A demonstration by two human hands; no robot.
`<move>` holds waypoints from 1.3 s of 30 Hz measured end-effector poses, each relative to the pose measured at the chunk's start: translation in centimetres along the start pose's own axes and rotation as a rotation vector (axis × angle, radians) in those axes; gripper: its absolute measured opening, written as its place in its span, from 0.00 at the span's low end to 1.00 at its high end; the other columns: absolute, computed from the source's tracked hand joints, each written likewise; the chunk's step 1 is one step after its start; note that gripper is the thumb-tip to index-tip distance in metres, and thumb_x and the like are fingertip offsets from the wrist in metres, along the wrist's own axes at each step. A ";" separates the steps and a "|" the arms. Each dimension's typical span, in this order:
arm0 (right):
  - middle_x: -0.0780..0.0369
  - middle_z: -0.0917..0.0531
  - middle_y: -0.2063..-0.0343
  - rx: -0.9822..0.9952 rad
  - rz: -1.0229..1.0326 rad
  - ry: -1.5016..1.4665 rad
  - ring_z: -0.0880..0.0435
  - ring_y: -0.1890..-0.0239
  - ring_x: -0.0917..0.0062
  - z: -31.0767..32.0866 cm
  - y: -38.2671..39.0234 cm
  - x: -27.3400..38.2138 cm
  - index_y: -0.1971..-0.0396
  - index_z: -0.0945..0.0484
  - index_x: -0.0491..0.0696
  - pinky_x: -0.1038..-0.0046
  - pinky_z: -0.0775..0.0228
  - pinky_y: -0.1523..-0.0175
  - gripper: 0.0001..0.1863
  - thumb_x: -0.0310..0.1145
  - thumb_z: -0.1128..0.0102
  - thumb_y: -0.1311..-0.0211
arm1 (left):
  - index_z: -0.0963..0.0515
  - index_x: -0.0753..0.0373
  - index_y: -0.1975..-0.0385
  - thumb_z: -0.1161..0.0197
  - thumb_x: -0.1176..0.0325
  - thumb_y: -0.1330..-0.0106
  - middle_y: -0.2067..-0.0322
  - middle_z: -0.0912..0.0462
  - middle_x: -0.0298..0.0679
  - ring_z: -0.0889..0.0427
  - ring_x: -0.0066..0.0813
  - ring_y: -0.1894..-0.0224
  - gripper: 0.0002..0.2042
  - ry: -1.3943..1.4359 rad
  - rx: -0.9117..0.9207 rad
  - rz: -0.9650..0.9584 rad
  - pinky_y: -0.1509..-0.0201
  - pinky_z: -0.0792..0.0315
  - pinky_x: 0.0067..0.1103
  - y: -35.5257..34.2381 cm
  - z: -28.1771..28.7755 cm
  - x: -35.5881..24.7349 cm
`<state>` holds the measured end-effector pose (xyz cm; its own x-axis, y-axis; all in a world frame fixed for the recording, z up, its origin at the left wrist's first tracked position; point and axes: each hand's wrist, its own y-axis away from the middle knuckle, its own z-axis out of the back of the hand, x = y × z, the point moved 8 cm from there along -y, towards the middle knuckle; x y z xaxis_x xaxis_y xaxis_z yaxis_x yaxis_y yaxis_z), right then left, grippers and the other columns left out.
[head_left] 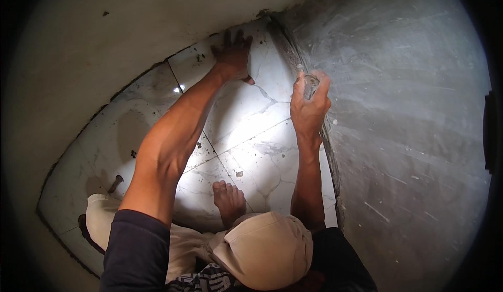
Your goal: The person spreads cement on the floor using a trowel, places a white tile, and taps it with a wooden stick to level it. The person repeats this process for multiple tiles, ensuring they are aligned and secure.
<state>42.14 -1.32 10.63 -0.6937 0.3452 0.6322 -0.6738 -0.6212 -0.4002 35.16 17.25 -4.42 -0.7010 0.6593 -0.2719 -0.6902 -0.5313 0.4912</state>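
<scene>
My left hand (233, 59) lies with its fingers spread on the white marbled tile floor (262, 140), close to the far corner. It holds nothing. Further right, the thumb and fingers of my right hand (309, 108) are closed around a greyish, rounded lump (311, 85); its exact kind is not clear. The lump is beside the rough seam (289, 46) where the tiles meet the grey wall (398, 124).
A pale wall (131, 25) curves round the far and left sides, with a dark gap along its foot. My bare foot (229, 200) rests on the tiles near my knee (267, 250). Dark crumbs (200, 58) and a short brown object (115, 183) lie on the floor.
</scene>
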 end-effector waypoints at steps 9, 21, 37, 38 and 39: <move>0.51 0.17 0.76 0.019 -0.029 0.020 0.13 0.76 0.63 0.3 -0.6 0.4 0.51 0.28 0.41 0.66 0.26 0.71 0.12 0.26 0.39 0.30 | 0.54 0.47 0.21 0.15 0.49 0.56 0.20 0.62 0.38 0.66 0.54 0.20 0.63 0.007 0.003 0.006 0.27 0.50 0.67 0.1 0.1 0.0; 0.51 0.17 0.78 0.041 -0.143 -0.046 0.13 0.77 0.62 0.6 -0.9 1.9 0.51 0.29 0.42 0.65 0.26 0.72 0.12 0.27 0.39 0.30 | 0.53 0.49 0.21 0.13 0.51 0.61 0.20 0.62 0.41 0.67 0.57 0.20 0.66 0.031 -0.017 -0.022 0.29 0.50 0.69 -0.4 0.1 0.2; 0.48 0.16 0.74 0.019 -0.191 0.009 0.13 0.71 0.51 1.2 -1.2 1.8 0.49 0.29 0.43 0.58 0.25 0.64 0.13 0.31 0.41 0.28 | 0.55 0.46 0.21 0.12 0.51 0.65 0.20 0.63 0.40 0.69 0.55 0.20 0.69 0.038 -0.029 -0.010 0.28 0.52 0.68 -0.4 -0.3 0.4; 0.48 0.16 0.75 0.037 -0.166 0.025 0.13 0.71 0.51 1.0 -1.5 1.8 0.49 0.29 0.43 0.58 0.25 0.65 0.13 0.30 0.41 0.28 | 0.55 0.46 0.21 0.12 0.51 0.65 0.20 0.63 0.40 0.69 0.55 0.20 0.69 0.038 -0.023 -0.008 0.28 0.52 0.68 -0.5 -0.2 0.3; 0.48 0.16 0.75 0.055 -0.142 0.041 0.13 0.71 0.51 0.6 -1.7 1.7 0.49 0.29 0.43 0.58 0.25 0.66 0.13 0.30 0.41 0.28 | 0.55 0.46 0.21 0.12 0.51 0.65 0.20 0.63 0.40 0.68 0.54 0.19 0.69 0.039 -0.016 -0.007 0.28 0.52 0.68 -0.6 0.0 0.2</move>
<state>42.28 -0.09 12.76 -0.6032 0.4603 0.6514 -0.7515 -0.6017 -0.2708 35.49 17.68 -4.82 -0.7023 0.6421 -0.3074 -0.6978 -0.5354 0.4759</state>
